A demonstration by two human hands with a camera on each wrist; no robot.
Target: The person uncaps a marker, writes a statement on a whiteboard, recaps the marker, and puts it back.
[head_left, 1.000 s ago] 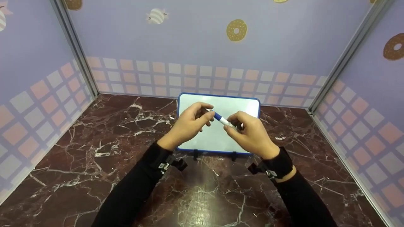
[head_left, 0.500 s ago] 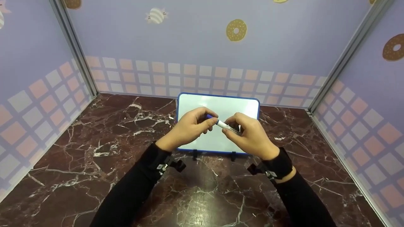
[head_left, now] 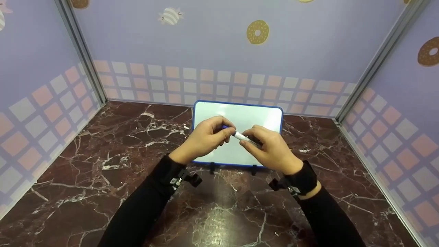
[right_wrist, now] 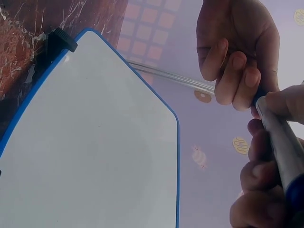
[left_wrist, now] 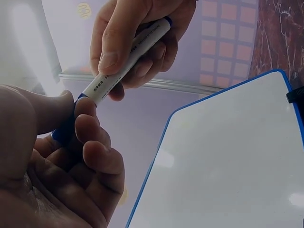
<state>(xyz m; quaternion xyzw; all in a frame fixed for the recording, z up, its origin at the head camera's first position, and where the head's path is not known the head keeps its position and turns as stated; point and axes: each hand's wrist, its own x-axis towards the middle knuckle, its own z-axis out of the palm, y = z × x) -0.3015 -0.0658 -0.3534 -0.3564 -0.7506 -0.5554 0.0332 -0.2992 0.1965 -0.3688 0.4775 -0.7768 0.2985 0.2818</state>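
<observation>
Both hands hold a whiteboard marker (head_left: 242, 136) with a white barrel and blue ends, slanted in front of the whiteboard (head_left: 240, 113). My left hand (head_left: 210, 136) pinches the blue cap (left_wrist: 66, 128) between thumb and fingertips, and most of the cap is hidden by them. Around the white barrel (left_wrist: 114, 80) curl the thumb and fingers of my right hand (head_left: 271, 145). In the right wrist view, the marker's blue rear end (right_wrist: 295, 192) lies along the right hand's fingers. Cap and barrel are joined in line.
The blue-framed whiteboard leans back on black feet (head_left: 254, 169). It stands on a dark red marbled table (head_left: 137, 164) close to the back wall (head_left: 205, 44). Patterned side panels (head_left: 398, 137) enclose the table left and right.
My left hand has moved slightly down and right and closed its thumb and fingers over the blue cap, which showed fully a second ago. The right hand keeps its grip on the barrel.
</observation>
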